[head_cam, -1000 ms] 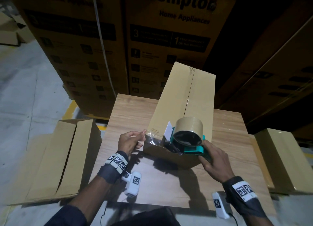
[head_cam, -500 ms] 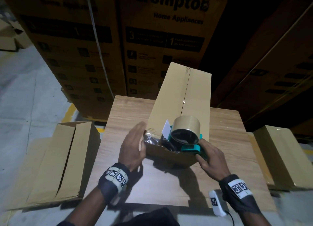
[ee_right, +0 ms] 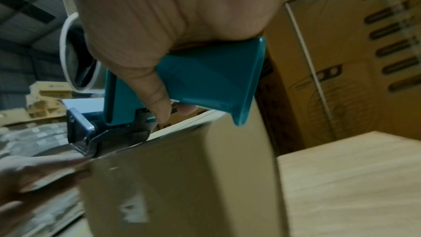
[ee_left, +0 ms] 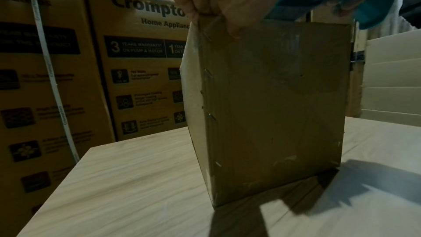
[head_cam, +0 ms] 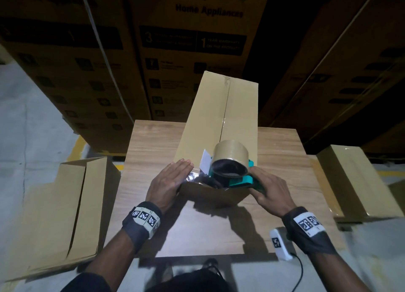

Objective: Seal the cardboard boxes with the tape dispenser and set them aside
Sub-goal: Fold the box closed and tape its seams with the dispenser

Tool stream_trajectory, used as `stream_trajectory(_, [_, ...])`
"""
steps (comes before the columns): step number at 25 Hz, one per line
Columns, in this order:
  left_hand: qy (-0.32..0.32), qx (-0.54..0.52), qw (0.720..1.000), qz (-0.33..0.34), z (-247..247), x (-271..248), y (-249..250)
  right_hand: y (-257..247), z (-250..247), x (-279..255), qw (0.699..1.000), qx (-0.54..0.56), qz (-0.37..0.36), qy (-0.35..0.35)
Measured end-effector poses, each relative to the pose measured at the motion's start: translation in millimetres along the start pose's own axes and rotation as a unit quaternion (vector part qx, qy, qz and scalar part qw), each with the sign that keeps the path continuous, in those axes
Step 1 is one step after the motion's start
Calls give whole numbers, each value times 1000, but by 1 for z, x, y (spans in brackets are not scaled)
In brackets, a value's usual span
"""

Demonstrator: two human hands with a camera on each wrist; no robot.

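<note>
Left hand (ee_right: 34, 177) blurred in right-wrist view; stacked cartons' (head_cam: 190, 39) small print illegible.

A wooden table (head_cam: 153, 142) with a pale grain stood at the centre of the head view, lit from above so that hard shadows fell toward six o'clock. Behind it, from ten to one o'clock, rose a wall of stacked brown cartons (head_cam: 190, 50) printed "Crompton Home Appliances"; a white strap (head_cam: 105, 53) ran down one of them. Toward two o'clock more stacked cartons (head_cam: 341, 72) sat in deep shade. The floor (head_cam: 28, 125) at nine o'clock was grey concrete, with a yellow painted line (head_cam: 76, 148) near the table's far left corner.
</note>
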State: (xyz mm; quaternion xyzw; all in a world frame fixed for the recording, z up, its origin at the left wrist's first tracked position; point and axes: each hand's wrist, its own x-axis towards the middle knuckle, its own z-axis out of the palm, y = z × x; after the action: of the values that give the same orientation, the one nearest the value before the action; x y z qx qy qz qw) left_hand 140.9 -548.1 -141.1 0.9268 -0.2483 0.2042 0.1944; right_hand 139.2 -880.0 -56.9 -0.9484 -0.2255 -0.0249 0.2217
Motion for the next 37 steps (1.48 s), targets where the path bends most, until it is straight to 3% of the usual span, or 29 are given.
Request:
stream_trajectory(5, [-36,13,998,-43,4,-1,2,45,-40,-47,999,-23,33,-1])
stream_trajectory(9, [-51,10,996,-67,1,-2,6,52,-40,-54,999,-35,41,-7])
stream_trajectory(14, [-24,27,998,-50,6,1,23,54,-32,-60,999,-19,41,7])
stream_trajectory(20, [-112,27,993,38,38,25,77,56,-31,-57,999,-32,37,4])
stream_trajectory(24, [-134,57,989,15,40,41,95,56,-33,-60,999,-24,46,1])
stream_trajectory(30, [-121,65,990,37,36,43,86,66,-48,-68,997,-43,60,-4])
stream_trajectory(34, [-141,61,988,14,33,44,90,85,-69,-96,995,-57,84,12])
stream_trajectory(37, [-148,39,988,-4,34,42,94,88,-59,-95,993,-82,80,-9])
